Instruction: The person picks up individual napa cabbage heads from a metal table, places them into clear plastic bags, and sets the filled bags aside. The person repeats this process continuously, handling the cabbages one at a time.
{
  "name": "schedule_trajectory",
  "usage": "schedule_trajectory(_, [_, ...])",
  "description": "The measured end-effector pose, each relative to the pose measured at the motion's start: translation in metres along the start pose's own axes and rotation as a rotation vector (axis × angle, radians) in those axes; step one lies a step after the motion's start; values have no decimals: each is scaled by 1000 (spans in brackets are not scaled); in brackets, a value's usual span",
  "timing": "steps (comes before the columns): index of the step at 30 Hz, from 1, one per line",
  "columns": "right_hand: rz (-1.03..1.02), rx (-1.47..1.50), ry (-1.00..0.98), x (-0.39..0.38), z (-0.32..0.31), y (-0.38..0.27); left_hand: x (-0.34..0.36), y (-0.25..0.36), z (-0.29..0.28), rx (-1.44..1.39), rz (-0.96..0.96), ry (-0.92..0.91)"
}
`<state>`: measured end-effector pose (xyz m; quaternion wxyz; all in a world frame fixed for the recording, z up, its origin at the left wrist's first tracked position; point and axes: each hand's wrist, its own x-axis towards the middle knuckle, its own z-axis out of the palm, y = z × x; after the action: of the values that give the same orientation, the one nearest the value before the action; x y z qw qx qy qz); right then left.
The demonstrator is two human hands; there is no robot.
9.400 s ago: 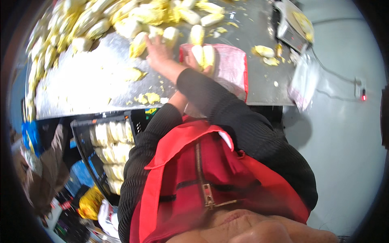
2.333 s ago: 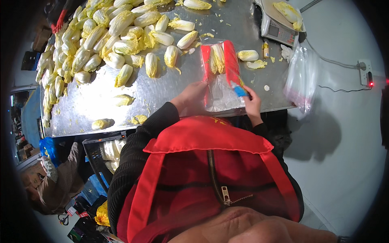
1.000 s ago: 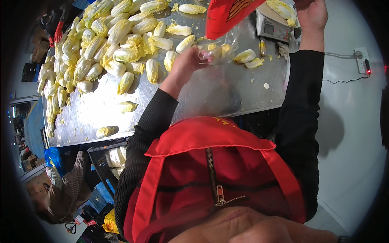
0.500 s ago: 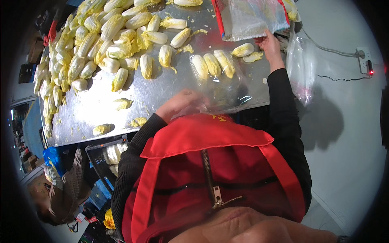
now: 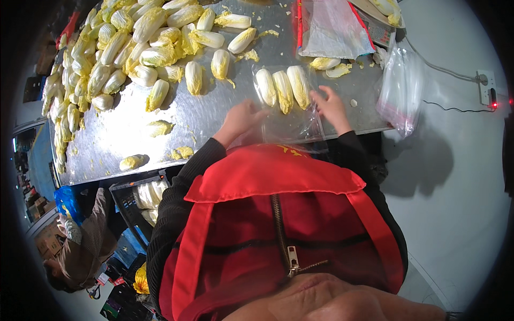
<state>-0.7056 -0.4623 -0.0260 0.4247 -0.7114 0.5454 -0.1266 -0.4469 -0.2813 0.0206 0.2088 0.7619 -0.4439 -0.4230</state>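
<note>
Three pale napa cabbages [image 5: 284, 91] lie side by side inside a clear plastic bag [image 5: 289, 127] at the table's near right. My left hand [image 5: 242, 119] is at the bag's lower left, fingers curled on its film. My right hand [image 5: 329, 108] is at the right edge beside the rightmost cabbage, fingers apart and slightly bent. Beyond them lies a red-edged pouch [image 5: 332, 35] with a pale, translucent face, out of both hands.
A large cabbage pile [image 5: 123, 48] covers the back left of the steel table [image 5: 214, 134]. A scale [image 5: 379, 32], hanging clear bags [image 5: 399, 91] and a wall socket [image 5: 484, 83] are at right. A co-worker [image 5: 85, 251] and a crate [image 5: 128, 214] are below left; a red-gloved hand shows top left.
The red-edged pouch, earlier lifted by my right hand, now rests at the back. My right hand has come down to the bag of three cabbages; my left has shifted slightly up.
</note>
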Motion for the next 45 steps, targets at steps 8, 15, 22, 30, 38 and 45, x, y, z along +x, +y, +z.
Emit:
schedule_trajectory(8, [390,263,-531,-51,-18,-28,19,-37,25,-556,-1,-207])
schedule_trajectory(15, [12,1118,-531,-3,-58,-50,23,43,-64,-858,155,-201])
schedule_trajectory(22, [-5,1151,-557,42,-65,-94,25,75,-105,-1153,160,-85])
schedule_trajectory(30, [115,537,-379,54,-21,-25,23,-9,-29,-665,-110,23])
schedule_trajectory(38, [176,202,-375,24,-22,-11,6,-35,1,-4,-52,1])
schedule_trajectory(45, [-245,173,-116,-10,-10,-54,-21,34,8,457,645,302])
